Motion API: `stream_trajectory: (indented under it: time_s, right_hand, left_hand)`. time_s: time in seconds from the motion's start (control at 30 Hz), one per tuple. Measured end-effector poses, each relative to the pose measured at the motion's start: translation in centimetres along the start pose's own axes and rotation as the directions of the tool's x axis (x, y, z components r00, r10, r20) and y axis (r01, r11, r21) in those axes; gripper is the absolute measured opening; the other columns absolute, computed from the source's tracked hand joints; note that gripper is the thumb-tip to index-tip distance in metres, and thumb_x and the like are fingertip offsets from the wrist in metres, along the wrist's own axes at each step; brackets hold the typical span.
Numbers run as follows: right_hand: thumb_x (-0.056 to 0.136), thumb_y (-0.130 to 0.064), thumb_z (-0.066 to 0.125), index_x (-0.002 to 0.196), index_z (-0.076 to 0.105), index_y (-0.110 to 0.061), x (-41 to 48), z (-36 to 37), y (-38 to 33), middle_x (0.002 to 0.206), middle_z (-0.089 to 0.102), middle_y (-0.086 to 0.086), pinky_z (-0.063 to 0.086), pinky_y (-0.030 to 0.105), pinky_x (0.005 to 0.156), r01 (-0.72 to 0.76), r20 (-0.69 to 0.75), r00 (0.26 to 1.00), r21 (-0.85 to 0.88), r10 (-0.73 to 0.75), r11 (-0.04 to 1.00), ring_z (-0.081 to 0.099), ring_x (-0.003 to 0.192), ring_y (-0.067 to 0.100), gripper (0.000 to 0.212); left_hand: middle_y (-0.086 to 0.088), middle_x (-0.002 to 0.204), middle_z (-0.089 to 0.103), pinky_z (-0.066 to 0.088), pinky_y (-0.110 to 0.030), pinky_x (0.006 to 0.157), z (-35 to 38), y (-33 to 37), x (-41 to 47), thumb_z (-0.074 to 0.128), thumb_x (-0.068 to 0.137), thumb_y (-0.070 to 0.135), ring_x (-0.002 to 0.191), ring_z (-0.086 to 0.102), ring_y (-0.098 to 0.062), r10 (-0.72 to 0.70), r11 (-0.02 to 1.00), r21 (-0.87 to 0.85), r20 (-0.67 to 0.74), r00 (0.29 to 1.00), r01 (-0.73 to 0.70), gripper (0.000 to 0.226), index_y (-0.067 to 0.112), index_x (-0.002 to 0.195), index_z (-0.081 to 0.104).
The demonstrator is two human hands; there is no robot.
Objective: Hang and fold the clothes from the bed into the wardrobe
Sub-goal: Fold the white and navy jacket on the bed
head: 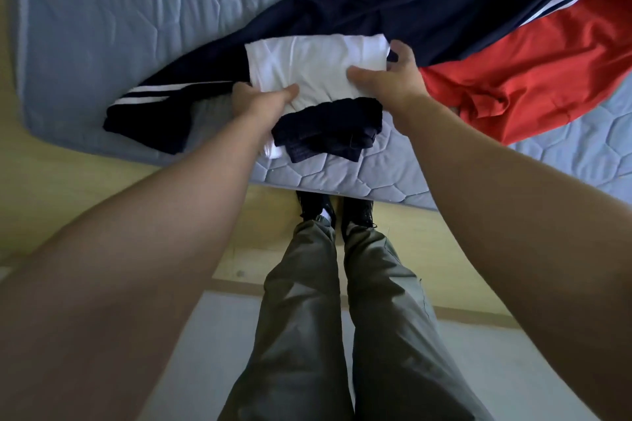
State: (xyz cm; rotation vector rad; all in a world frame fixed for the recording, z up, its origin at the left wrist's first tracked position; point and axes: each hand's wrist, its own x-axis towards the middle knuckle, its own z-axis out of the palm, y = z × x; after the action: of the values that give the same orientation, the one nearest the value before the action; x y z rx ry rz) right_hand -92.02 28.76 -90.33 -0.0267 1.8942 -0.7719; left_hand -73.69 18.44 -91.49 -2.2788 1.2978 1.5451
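Centre frame, at the bed [136, 27] edge, left grip [263, 96] and right grip [386, 75] pinch the folded white shirt [314, 65], a dark garment [328, 126] touching its lower edge. Folding looks done; next, carry it level to the wardrobe.

Bedroom in a home, prob.; quilted blue-grey mattress [119, 27] fills upper half of frame, sitting on pale wood base [85, 188] at centre left; clothes strewn over it, i.e. red garment [530, 79] at upper right, navy trousers [427, 3] w/ white stripes across the top, folded white top [318, 68] at centre; grey floor [513, 369] along bottom.
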Motion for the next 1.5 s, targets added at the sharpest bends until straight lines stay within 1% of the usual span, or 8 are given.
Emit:
stream_trajectory:
  time_s: [0.17,0.33,0.5,0.63,0.77,1.0,1.23,1.5]
  right_hand:
    - [0.067,-0.059,0.079,0.122,0.057,-0.014,-1.1,0.6,0.6,0.105,0.067,-0.001,0.058,0.035,0.082,-0.124,-0.023,0.992,-0.228,0.122,0.966,0.067,0.091,0.016,0.074]
    - [0.07,-0.027,0.088,0.113,0.065,-0.014,-0.9,0.1,0.5,0.102,0.074,0.001,0.06,0.035,0.083,-0.032,0.176,0.982,-0.159,0.06,0.987,0.072,0.093,0.019,0.051]
    - [0.069,-0.035,0.088,0.121,0.049,-0.019,0.3,0.9,1.7,0.111,0.061,-0.007,0.054,0.028,0.087,0.116,-0.019,0.992,-0.183,-0.121,0.976,0.062,0.097,0.009,0.067]
    - [0.057,-0.057,0.089,0.129,0.035,-0.018,1.4,2.9,3.7,0.129,0.046,0.005,0.045,0.032,0.091,-0.119,-0.204,0.978,-0.339,0.05,0.933,0.053,0.111,0.022,0.098]
    - [0.058,-0.058,0.089,0.133,0.05,-0.019,1.7,2.8,4.8,0.123,0.063,-0.003,0.051,0.032,0.084,-0.214,0.0,0.976,-0.108,0.216,0.971,0.063,0.106,0.016,0.093]
    - [0.068,-0.037,0.09,0.117,0.069,-0.011,-2.3,-0.4,2.7,0.106,0.076,0.006,0.058,0.037,0.091,-0.214,0.271,0.943,0.055,0.192,0.975,0.072,0.101,0.025,0.059]
    - [0.082,-0.024,0.079,0.086,0.079,-0.012,-18.7,-2.8,-7.1,0.097,0.076,0.009,0.06,0.033,0.081,-0.217,0.393,0.912,0.214,0.12,0.952,0.072,0.084,0.021,0.013]
    - [0.077,-0.035,0.079,0.081,0.082,-0.021,-39.6,1.1,-20.4,0.096,0.077,0.005,0.057,0.027,0.061,0.002,0.595,0.799,0.141,-0.086,0.99,0.074,0.079,0.017,0.014]
  left_hand:
    - [0.0,0.115,0.069,0.055,-0.033,0.086,0.4,-2.3,-0.3,0.086,0.067,0.05,0.102,0.068,-0.02,-0.033,0.999,-0.006,0.094,0.995,0.034,0.07,0.014,0.123,0.063]
    - [-0.002,0.109,0.073,0.058,-0.043,0.09,0.2,-2.1,0.1,0.082,0.078,0.022,0.097,0.072,-0.021,0.036,0.99,-0.144,0.189,0.981,-0.009,0.047,0.014,0.12,0.063]
    - [0.009,0.105,0.07,0.057,-0.031,0.083,0.1,-1.1,1.7,0.083,0.071,0.012,0.095,0.07,-0.012,0.192,0.97,-0.17,0.091,0.977,-0.175,0.049,0.025,0.112,0.059]
    - [0.007,0.108,0.058,0.046,-0.028,0.079,1.4,-1.7,2.7,0.09,0.062,0.04,0.095,0.06,-0.017,-0.018,0.993,0.117,-0.136,0.991,0.034,0.068,0.019,0.117,0.055]
    - [0.002,0.124,0.06,0.047,-0.033,0.093,1.3,-2.7,3.2,0.079,0.07,0.061,0.105,0.059,-0.019,-0.22,0.972,0.111,0.1,0.97,0.209,0.08,0.014,0.131,0.057]
    - [-0.006,0.118,0.073,0.058,-0.043,0.093,-2.1,-3.6,-0.3,0.08,0.078,0.038,0.102,0.073,-0.022,-0.175,0.935,-0.183,0.504,0.846,0.303,0.043,0.013,0.113,0.074]
    - [-0.004,0.101,0.077,0.061,-0.034,0.078,-13.0,0.3,-16.5,0.074,0.087,0.027,0.095,0.074,-0.02,0.011,0.869,-0.443,0.459,0.888,0.219,0.017,0.014,0.098,0.077]
    - [-0.006,0.112,0.075,0.06,-0.037,0.078,-33.2,1.0,-36.4,0.075,0.088,0.03,0.101,0.073,-0.024,0.276,0.729,-0.676,0.145,0.95,-0.108,0.035,0.015,0.119,0.071]
